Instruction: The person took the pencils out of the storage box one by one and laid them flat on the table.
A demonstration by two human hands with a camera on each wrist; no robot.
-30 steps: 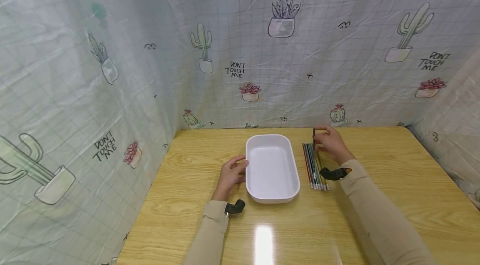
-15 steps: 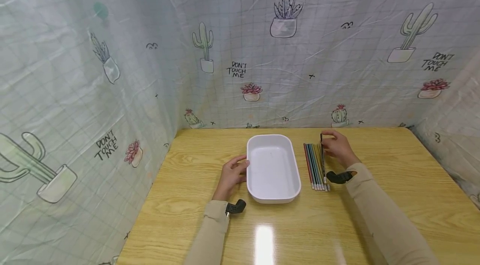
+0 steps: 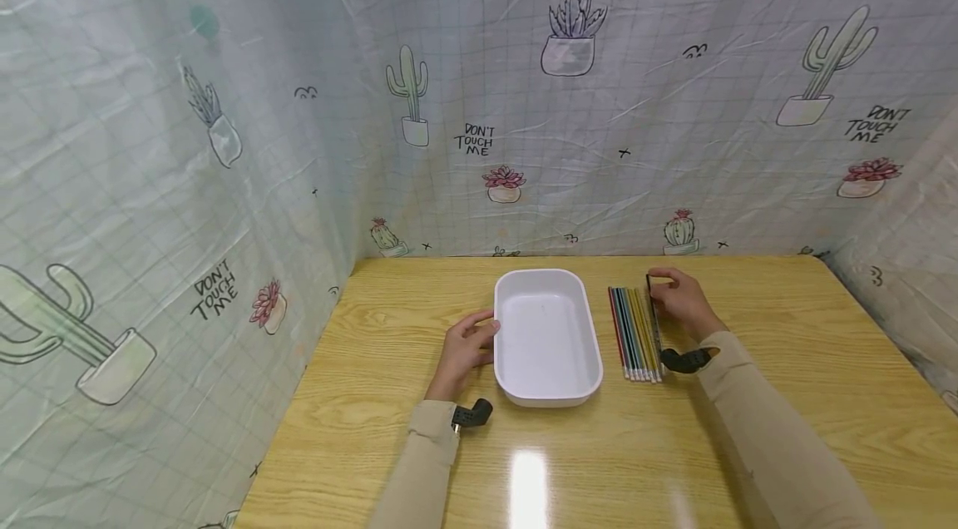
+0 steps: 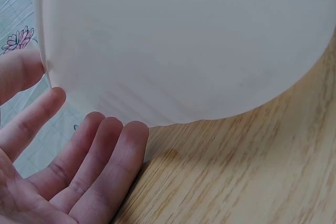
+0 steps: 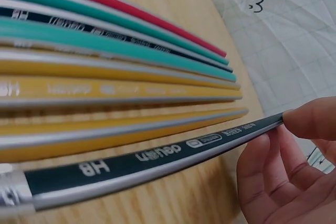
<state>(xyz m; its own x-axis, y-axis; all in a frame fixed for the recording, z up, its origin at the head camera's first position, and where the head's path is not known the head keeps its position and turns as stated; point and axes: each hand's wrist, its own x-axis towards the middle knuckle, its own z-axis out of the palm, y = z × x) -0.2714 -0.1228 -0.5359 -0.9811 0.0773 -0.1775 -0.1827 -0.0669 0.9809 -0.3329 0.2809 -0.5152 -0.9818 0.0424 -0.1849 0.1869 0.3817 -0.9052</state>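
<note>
A white plastic tray (image 3: 546,338) stands on the table, its inside bare. My left hand (image 3: 464,350) rests against the tray's left side. In the left wrist view, its extended fingers (image 4: 110,166) touch the outer wall and rim. My right hand (image 3: 681,300) pinches the far end of a dark green pencil (image 5: 157,153) marked HB, between thumb and fingers. That pencil lies slanted beside a row of pencils. The row has a red pencil (image 5: 126,6), green ones, a dark one and yellow pencils (image 5: 94,135), their eraser ends toward me.
The wooden table (image 3: 389,296) reaches back to a hanging cloth (image 3: 464,55) printed with cacti. Cloth also hangs at the left and right sides. Each wrist wears a black camera band. A bright reflection shows on the table in front of the tray.
My right hand has carried the dark pencil rightward from over the row to its right side and lowered it. The left hand and tray stay in place.
</note>
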